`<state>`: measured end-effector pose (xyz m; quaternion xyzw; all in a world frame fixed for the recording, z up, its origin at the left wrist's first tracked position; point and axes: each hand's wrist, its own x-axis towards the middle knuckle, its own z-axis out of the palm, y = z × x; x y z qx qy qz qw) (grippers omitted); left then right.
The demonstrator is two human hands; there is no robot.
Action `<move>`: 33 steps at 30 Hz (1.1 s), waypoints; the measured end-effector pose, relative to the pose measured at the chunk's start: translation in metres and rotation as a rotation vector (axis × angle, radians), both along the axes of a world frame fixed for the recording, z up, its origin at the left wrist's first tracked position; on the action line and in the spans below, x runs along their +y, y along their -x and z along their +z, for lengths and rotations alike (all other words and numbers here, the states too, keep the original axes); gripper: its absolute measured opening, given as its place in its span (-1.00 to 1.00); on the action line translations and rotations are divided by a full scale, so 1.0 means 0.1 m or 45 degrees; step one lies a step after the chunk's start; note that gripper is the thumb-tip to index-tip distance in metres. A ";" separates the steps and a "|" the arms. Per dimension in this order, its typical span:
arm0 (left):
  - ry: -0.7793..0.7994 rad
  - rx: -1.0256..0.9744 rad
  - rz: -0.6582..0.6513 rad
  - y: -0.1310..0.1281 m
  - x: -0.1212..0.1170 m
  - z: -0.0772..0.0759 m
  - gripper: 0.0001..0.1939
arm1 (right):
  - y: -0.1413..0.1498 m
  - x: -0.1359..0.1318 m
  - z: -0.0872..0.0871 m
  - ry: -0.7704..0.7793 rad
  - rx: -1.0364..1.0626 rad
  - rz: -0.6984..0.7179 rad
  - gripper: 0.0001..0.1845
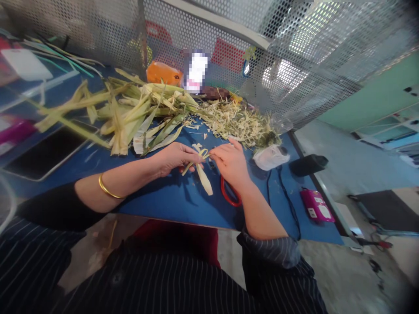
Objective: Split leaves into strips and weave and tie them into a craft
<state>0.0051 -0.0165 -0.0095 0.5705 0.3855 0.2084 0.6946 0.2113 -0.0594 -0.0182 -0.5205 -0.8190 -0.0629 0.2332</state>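
Between my hands is a pale corn husk strip point(204, 181), looped at the top, with a broad tail hanging down. My left hand point(178, 159) pinches it near the middle. From the other side, my right hand point(231, 161) has its fingertips closed at the loop. Below my right hand lies a red scissors handle point(225, 197); the blades are hidden. Long corn husks point(131, 111) are heaped beyond my left hand, and a pile of small husk scraps point(240, 122) spreads behind my right.
On the blue table point(157, 198) stand an orange packet point(163, 73) and a blurred-out bright screen point(197, 72) at the back. A black tablet-like panel point(49, 150) lies left. To the right are a white roll point(271, 157), black cylinder point(309, 165), cable and magenta box point(317, 205). Perforated metal mesh point(203, 26) rises behind.
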 end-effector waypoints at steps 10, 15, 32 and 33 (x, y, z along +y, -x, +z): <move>0.056 -0.132 0.291 -0.07 -0.01 -0.05 -0.87 | 0.32 -0.26 0.12 -0.475 -0.247 0.191 -0.84; 0.126 -0.192 0.294 -0.11 -0.03 -0.07 -0.83 | 0.49 -0.23 0.00 -0.458 -0.662 0.324 -0.79; 0.079 -0.252 0.354 -0.08 -0.04 0.01 -0.86 | 0.54 -0.34 -0.06 -0.637 -0.420 0.469 -0.81; 0.074 -0.247 0.388 -0.08 -0.03 0.02 -0.87 | 0.56 -0.35 -0.06 -0.651 -0.425 0.514 -0.83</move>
